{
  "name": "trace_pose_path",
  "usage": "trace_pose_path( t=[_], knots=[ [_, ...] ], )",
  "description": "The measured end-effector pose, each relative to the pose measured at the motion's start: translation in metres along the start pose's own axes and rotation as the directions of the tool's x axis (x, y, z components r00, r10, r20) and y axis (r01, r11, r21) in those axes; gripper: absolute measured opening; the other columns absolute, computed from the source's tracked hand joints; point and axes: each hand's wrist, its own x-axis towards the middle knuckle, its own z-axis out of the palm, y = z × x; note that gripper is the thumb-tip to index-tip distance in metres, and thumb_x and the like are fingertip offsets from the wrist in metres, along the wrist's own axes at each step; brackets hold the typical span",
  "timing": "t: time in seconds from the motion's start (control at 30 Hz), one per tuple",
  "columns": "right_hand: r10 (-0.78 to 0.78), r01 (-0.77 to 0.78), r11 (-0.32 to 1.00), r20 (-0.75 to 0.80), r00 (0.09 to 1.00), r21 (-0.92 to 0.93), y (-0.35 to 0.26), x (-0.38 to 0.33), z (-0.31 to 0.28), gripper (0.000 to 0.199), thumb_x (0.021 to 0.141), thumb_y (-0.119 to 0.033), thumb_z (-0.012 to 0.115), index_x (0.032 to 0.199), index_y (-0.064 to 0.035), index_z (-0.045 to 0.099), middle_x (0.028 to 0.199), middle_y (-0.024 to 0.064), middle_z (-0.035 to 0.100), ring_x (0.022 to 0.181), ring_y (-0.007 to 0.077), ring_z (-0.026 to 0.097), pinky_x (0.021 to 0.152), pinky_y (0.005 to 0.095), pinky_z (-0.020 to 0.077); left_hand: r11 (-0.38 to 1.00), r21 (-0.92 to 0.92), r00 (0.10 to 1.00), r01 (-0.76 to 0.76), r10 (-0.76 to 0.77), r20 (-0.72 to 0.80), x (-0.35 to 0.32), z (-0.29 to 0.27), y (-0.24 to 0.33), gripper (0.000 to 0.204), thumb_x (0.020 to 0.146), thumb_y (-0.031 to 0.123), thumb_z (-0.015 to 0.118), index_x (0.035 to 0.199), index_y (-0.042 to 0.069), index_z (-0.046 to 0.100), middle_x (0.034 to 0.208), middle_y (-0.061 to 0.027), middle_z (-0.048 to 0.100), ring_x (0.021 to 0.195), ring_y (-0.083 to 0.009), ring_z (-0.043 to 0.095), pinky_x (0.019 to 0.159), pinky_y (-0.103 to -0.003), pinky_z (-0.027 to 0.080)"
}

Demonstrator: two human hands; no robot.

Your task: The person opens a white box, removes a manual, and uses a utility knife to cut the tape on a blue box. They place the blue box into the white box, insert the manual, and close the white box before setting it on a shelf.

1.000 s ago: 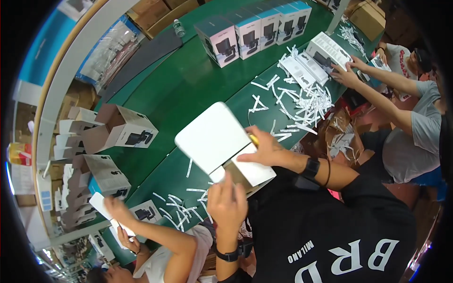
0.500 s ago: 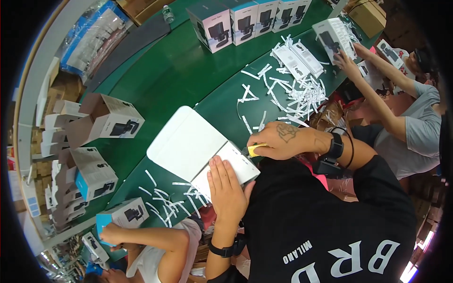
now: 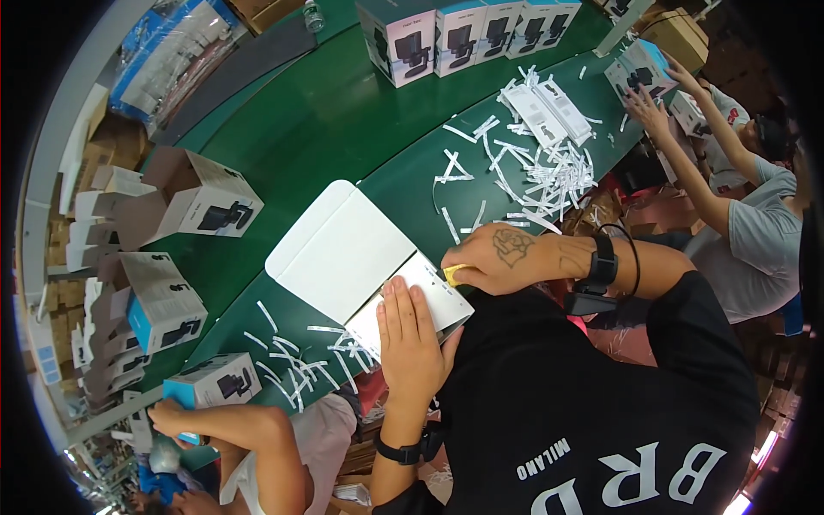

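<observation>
Head view: the left hand point(image 3: 414, 352) lies flat on a white box point(image 3: 427, 277) at the green table's point(image 3: 300, 129) near edge; the right hand point(image 3: 491, 261), apart from it, grips a yellow tool point(image 3: 452, 274). Open surface separates the spread flap point(image 3: 343, 251) from the standing boxes point(image 3: 459, 39).

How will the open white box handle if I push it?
The white box has a thin-looking open flap that would probably bend, likeliest along its crease. The body, with straight folded edges, seems stiffer. Weight is unclear: any contents are hidden.

Smooth white cardboard box point(image 3: 343, 253), glossy green tabletop point(image 3: 296, 142), matt cloth shirt point(image 3: 601, 390)
</observation>
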Motion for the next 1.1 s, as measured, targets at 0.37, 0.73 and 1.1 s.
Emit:
trace_pose_path(
  t=[0.37,0.73,1.1],
  knots=[
    [-0.168,0.219,0.975,0.574,0.801,-0.021,-0.03,-0.016,-0.038,0.035,0.092,-0.041,0.069,0.094,-0.0064,0.063,0.071,0.0124,0.065,0.067,0.0361,0.067,0.06,0.0407,0.053,0.998,-0.029,0.973,-0.047,0.04,-0.229,-0.02,-0.008,-0.004,0.051,0.082,0.015,0.079,0.124,-0.008,0.062,0.138,-0.0242,0.06,0.13,-0.041,0.057,0.109,-0.052,0.045],
    [-0.256,0.247,0.945,-0.014,0.967,-0.212,-0.126,0.06,0.031,0.024,0.091,-0.024,0.066,0.102,-0.0046,0.057,0.078,0.0154,0.067,0.074,0.0378,0.068,0.067,0.0425,0.0548,0.971,0.101,0.869,-0.216,0.238,-0.433,-0.068,0.012,-0.039,0.02,0.089,0.007,0.067,0.103,-0.005,0.073,0.114,-0.0191,0.073,0.112,-0.0335,0.069,0.099,-0.044,0.055],
    [0.098,-0.079,0.991,0.188,0.977,-0.107,-0.136,0.1,0.078,0.024,0.09,-0.021,0.067,0.097,0.001,0.061,0.082,0.0203,0.07,0.082,0.0401,0.07,0.075,0.0438,0.055,0.96,0.008,0.868,-0.281,0.258,-0.424,-0.071,0.003,-0.055,0.02,0.086,0.005,0.063,0.101,-0.003,0.073,0.103,-0.0178,0.073,0.104,-0.0325,0.071,0.098,-0.043,0.055]
  ],
)
